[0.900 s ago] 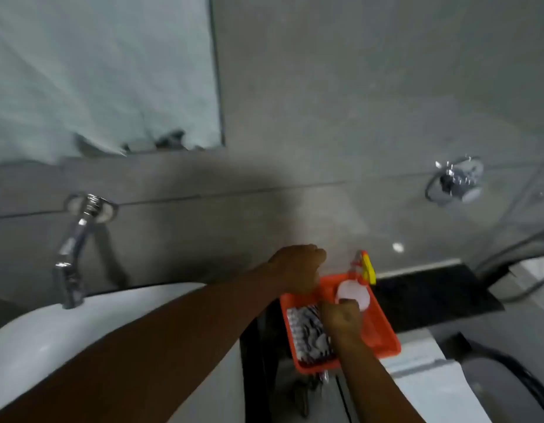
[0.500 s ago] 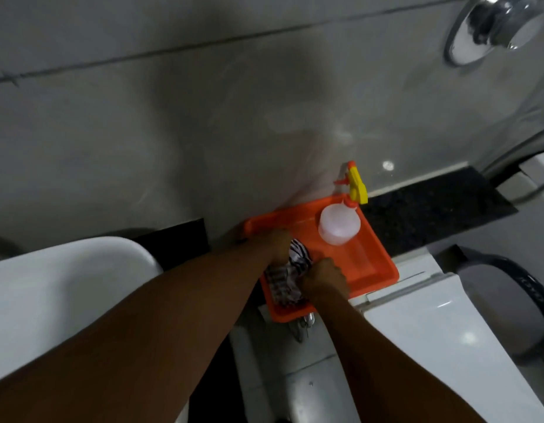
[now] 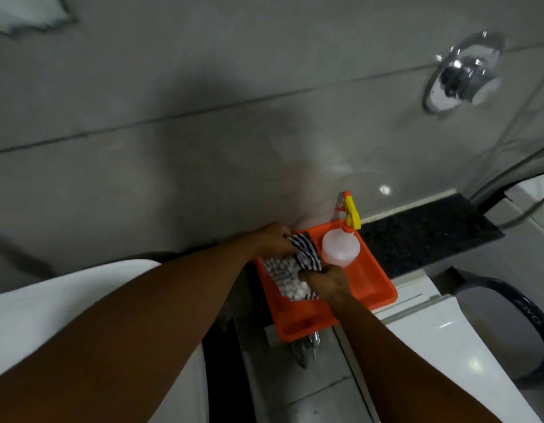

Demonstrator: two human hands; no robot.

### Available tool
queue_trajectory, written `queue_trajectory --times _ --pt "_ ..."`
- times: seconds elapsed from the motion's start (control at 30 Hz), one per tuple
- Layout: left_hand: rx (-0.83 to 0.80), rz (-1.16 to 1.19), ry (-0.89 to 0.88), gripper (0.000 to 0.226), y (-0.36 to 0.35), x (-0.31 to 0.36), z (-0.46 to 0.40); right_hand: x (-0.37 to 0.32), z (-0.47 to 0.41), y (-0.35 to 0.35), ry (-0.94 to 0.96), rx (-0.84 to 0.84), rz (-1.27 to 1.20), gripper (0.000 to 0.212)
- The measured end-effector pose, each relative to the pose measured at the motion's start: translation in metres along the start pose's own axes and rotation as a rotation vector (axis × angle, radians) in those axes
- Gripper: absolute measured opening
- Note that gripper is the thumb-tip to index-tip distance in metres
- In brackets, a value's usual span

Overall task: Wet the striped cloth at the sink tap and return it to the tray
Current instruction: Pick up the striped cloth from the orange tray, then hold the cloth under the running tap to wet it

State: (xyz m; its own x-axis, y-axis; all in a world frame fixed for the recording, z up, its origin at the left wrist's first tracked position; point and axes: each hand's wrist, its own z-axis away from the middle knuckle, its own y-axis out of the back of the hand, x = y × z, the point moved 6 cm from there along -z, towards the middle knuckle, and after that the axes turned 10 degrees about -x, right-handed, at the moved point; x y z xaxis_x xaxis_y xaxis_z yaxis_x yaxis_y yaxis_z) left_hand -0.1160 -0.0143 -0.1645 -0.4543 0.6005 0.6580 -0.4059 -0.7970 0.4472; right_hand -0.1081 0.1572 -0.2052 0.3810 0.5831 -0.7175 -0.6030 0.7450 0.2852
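The black-and-white striped cloth [image 3: 290, 271] lies in the left half of the orange tray [image 3: 373, 283], partly lifted at its far end. My left hand [image 3: 272, 239] grips the cloth's far edge at the tray's back left corner. My right hand [image 3: 325, 282] pinches the cloth's near right edge, inside the tray. The white sink basin [image 3: 66, 300] fills the lower left; its tap is out of view.
A clear spray bottle [image 3: 340, 250] with a yellow and orange trigger stands in the tray's back right. The tray rests on a white toilet tank [image 3: 432, 303]. A chrome wall valve [image 3: 461, 76] sits upper right, with a dark ledge [image 3: 426, 233] below it.
Both hands came down from above the tray onto the cloth and took hold of it. The cloth is now stretched between them and partly raised. The view swung right, away from the tap.
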Motion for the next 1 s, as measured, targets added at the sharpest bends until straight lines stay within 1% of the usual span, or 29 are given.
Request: queue_trajectory --times 0.07,0.13,0.17,0.23,0.3,0.37,0.43,0.5,0.57,0.67,0.73,0.8,0.87,0.93,1.0 --pt "0.061 0.071 -0.007 0.011 0.029 0.017 0.032 -0.029 0.019 0.006 0.068 -0.021 -0.148 0.03" --pt "0.098 0.12 -0.02 0.002 0.061 0.034 0.074 -0.067 0.043 0.007 0.157 -0.071 -0.235 0.019" --pt "0.117 0.141 -0.023 0.013 0.077 0.041 0.096 -0.087 0.055 0.005 0.204 -0.101 -0.263 0.017" --pt "0.134 0.193 -0.02 0.03 0.107 0.049 0.151 -0.13 0.081 -0.003 0.281 -0.18 -0.31 0.028" --pt "0.091 0.274 -0.025 0.031 0.131 0.053 0.212 -0.172 0.108 -0.016 0.334 -0.294 -0.357 0.034" --pt "0.093 0.333 -0.006 0.03 0.157 0.049 0.271 -0.215 0.136 -0.038 0.368 -0.44 -0.383 0.039" --pt "0.184 0.339 0.002 0.019 0.183 0.042 0.327 -0.256 0.161 -0.065 0.402 -0.558 -0.354 0.046" --pt "0.254 0.463 -0.018 0.014 0.2 0.034 0.374 -0.291 0.182 -0.095 0.424 -0.626 -0.273 0.043" --pt "0.338 0.61 -0.04 0.017 0.214 0.021 0.417 -0.323 0.204 -0.127 0.436 -0.653 -0.207 0.035" --pt "0.527 0.602 0.034 0.026 0.235 -0.014 0.473 -0.359 0.229 -0.176 0.423 -0.692 -0.15 0.029" --pt "0.603 0.59 0.132 0.036 0.24 -0.041 0.496 -0.371 0.238 -0.204 0.413 -0.703 -0.126 0.035" --pt "0.665 0.611 0.183 0.038 0.239 -0.07 0.513 -0.377 0.241 -0.23 0.423 -0.667 -0.107 0.042" --pt "0.732 0.592 0.226 0.044 0.236 -0.095 0.517 -0.38 0.236 -0.247 0.461 -0.531 -0.082 0.048" --pt "0.797 0.46 0.316 0.045 0.231 -0.112 0.515 -0.378 0.231 -0.258 0.515 -0.364 -0.01 0.05" --pt "0.885 0.362 0.394 0.04 0.228 -0.121 0.507 -0.373 0.228 -0.264 0.551 -0.255 0.048 0.038"
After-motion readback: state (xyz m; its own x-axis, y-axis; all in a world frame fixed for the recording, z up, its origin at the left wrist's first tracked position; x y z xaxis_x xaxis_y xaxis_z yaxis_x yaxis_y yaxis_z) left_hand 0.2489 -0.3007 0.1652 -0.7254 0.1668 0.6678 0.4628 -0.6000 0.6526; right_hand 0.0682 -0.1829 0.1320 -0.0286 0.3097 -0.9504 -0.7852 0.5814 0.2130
